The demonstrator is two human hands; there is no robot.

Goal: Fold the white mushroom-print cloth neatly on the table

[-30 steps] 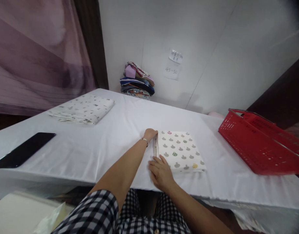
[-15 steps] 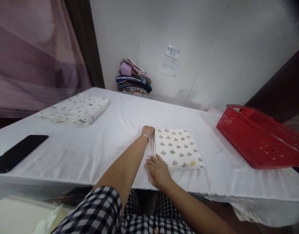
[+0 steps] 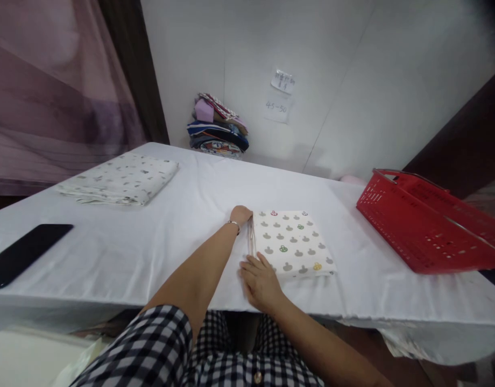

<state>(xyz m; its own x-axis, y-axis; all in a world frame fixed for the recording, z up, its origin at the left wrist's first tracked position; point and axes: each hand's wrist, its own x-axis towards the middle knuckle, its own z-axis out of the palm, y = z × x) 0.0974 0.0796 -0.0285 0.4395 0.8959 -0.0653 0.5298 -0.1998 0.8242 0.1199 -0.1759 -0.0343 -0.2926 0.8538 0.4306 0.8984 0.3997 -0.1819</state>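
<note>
Head view: a folded patterned cloth (image 3: 292, 243) lies on the white table (image 3: 158, 242), near the front edge and a little right of the middle.
Change from earlier: hands and cloth keep the same arrangement as a second ago; only the camera has shifted, so everything sits slightly more to the left and higher in the picture.
Left hand (image 3: 241, 214): at the far left corner of the cloth, fingers curled against its left edge; whether they pinch the layers I cannot tell.
Right hand (image 3: 260, 281): at the near left corner, fingers stretched flat and relaxed, tips resting on the cloth's edge, gripping nothing.
Cloth and fingers: the folded left edge runs straight between the two hands, with the rest of the cloth spreading to their right.
Basket: a red basket (image 3: 429, 223) stands at the right edge, well apart.
Second cloth: a folded pale cloth (image 3: 118, 178) lies near the far left corner.
Phone: a black phone (image 3: 23, 253) lies by the left edge.
Far edge: a stack of fabrics (image 3: 217, 126) against the wall.
</note>
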